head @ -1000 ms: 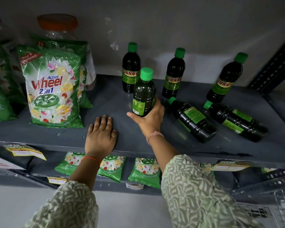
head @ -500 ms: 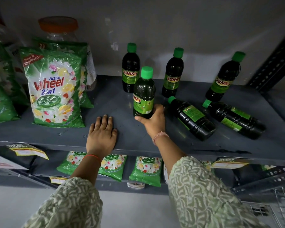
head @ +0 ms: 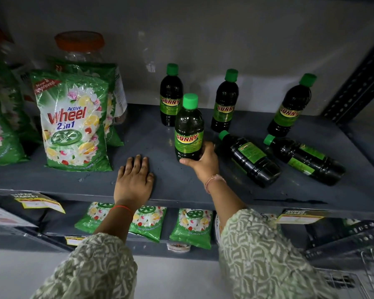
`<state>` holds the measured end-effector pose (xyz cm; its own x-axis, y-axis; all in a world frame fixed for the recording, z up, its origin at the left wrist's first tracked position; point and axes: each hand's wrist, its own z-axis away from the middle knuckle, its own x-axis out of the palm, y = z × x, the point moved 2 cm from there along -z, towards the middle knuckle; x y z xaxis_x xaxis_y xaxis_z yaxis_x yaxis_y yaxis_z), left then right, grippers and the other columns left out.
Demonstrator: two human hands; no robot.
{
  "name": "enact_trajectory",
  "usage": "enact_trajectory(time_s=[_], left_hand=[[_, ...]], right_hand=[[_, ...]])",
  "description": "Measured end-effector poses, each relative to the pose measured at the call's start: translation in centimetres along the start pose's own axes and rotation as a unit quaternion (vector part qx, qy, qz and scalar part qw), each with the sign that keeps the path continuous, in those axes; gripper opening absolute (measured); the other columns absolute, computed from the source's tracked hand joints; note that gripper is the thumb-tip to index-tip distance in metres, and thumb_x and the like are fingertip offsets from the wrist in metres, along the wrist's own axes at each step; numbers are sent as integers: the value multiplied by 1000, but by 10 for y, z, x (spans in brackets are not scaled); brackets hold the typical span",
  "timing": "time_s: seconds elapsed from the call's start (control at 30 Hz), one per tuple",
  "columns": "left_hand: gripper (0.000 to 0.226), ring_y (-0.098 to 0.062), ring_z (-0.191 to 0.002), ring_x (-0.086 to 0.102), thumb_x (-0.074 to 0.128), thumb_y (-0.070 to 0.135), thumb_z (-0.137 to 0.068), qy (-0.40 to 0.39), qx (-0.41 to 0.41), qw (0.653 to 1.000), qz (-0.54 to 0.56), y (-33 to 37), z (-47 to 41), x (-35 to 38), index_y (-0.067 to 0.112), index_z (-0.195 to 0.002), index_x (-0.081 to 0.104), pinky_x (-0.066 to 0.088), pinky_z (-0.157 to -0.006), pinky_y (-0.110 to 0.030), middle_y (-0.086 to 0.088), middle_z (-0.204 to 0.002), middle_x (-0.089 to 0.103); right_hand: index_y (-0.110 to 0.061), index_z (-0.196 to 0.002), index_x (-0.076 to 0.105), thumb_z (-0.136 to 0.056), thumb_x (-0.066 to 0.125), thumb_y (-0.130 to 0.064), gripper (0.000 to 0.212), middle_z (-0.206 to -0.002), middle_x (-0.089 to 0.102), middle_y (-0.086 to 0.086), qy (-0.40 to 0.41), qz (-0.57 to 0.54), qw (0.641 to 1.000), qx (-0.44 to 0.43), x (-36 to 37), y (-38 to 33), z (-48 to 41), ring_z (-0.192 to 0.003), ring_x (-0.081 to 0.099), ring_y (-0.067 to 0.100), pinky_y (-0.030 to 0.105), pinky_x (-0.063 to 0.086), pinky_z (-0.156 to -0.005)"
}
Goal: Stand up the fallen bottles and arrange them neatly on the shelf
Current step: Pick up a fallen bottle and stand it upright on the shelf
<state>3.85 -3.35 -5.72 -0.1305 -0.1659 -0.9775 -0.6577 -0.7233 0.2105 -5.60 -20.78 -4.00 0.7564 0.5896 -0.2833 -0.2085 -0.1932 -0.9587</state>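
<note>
Grey shelf (head: pixel 160 186): your right hand (head: pixel 205 162) grips upright bottle (head: pixel 189 130) at base, fingers wrapped round it. Left hand (head: pixel 134 180) flat, empty. Nearest fallen bottle (head: pixel 248 157) lies just right, cap pointing back-left; right hand nearer.
</note>
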Motion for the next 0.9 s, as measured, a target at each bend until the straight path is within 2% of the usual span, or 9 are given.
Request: enact_trajectory(time_s=[0.2, 0.3, 0.43, 0.9], left_hand=[[55, -25, -146, 8, 25, 32, -96, -5, -1, 1000, 5, 1, 1, -1, 15, -147, 14, 9, -119, -41, -6, -159, 13], [54, -25, -146, 8, 25, 31, -96, -8, -4, 1000, 10, 2, 0, -3, 14, -147, 14, 9, -119, -41, -6, -159, 12], [53, -24, -147, 3, 23, 31, -98, -17, 6, 999, 26, 4, 2, -3, 13, -147, 12, 6, -120, -40, -3, -159, 9], [54, -24, -147, -3, 22, 31, -98, -46, 5, 998, 32, 6, 1, -5, 11, -147, 10, 3, -120, -38, -6, -159, 4]], right_hand=[[-7, -122, 45, -71, 75, -8, 60, -123, 59, 16, -53, 52, 997, 7, -10, 2, 8, -113, 56, 28, 32, 43, -94], [-11, -126, 42, -72, 73, -7, 62, -125, 58, 15, -65, 48, 997, 10, -15, 4, 25, -115, 55, 27, 34, 43, -97], [-9, -128, 39, -74, 72, -10, 64, -127, 57, 17, -77, 82, 994, -2, -25, 10, 49, -118, 54, 29, 43, 43, -102], [-8, -132, 34, -75, 72, -11, 69, -129, 56, 17, -115, 80, 990, -3, -36, 12, 90, -120, 53, 30, 42, 43, -103]])
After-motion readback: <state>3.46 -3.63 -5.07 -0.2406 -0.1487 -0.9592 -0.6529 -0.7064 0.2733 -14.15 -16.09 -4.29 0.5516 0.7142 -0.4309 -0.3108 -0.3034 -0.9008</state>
